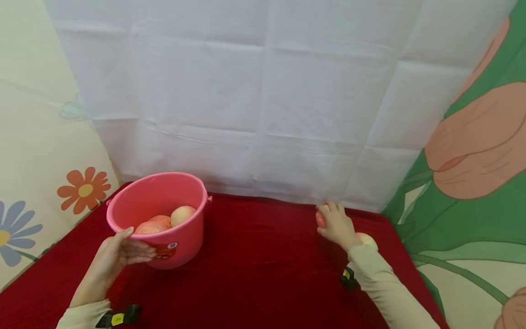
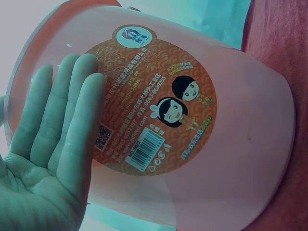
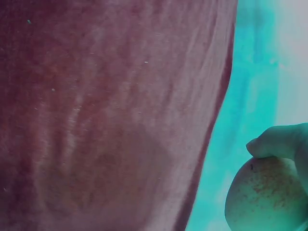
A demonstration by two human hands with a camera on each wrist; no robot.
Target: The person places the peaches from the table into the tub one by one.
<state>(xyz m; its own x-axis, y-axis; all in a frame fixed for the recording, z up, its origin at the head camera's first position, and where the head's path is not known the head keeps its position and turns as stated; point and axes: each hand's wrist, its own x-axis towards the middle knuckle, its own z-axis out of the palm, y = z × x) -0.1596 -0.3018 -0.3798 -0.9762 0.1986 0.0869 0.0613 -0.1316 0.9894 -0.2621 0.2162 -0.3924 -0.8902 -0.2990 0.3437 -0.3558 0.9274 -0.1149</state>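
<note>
A pink bucket [image 1: 193, 244] stands at the left of the table, with several red and pale yellow apples [image 1: 182, 214] inside. My left hand [image 1: 125, 249] is at its near side, thumb at the rim and fingers straight beside the wall. In the left wrist view, the palm and straight fingers [image 2: 79, 125] overlap the bucket's round orange label [image 2: 159, 106]. Far to the right, my right hand [image 1: 338, 225] grips a red apple [image 1: 320, 219], which the right wrist view shows as a speckled apple [image 3: 264, 197] under the thumb. Another pale apple [image 1: 367, 240] lies beside the right wrist, partly hidden by the sleeve.
A dark red cloth [image 1: 255, 274] covers the table. Behind its back edge hangs a creased white sheet [image 1: 246, 100]. Flower-patterned cloths flank the table, one on the left [image 1: 37, 137] and one on the right [image 1: 464, 233].
</note>
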